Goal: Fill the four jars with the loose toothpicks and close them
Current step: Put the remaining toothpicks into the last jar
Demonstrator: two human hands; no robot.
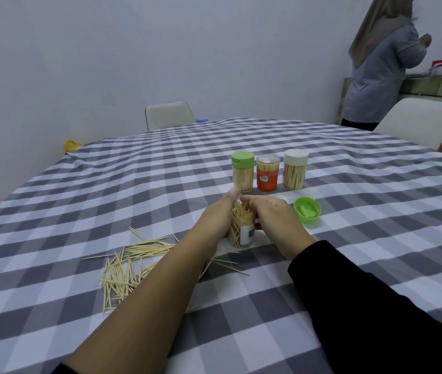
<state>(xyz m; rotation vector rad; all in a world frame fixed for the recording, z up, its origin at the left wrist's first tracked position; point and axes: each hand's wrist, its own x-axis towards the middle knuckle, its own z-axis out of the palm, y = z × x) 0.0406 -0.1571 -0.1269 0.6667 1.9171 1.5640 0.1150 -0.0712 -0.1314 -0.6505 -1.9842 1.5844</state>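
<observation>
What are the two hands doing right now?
Left hand: holds the open jar by its side.
Right hand: over the jar's mouth; its grip cannot be told.

Your checked desk (349,238) carries three closed jars (267,172), one open jar (241,233), a green lid (307,210) and loose toothpicks (130,263) at lower left.

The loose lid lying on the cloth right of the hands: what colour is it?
Bright green; the loose lid shows best in the head view, the only one.

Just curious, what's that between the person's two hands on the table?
In the head view, an open clear jar of toothpicks stands between the left hand and right hand; both hands touch it.
</observation>
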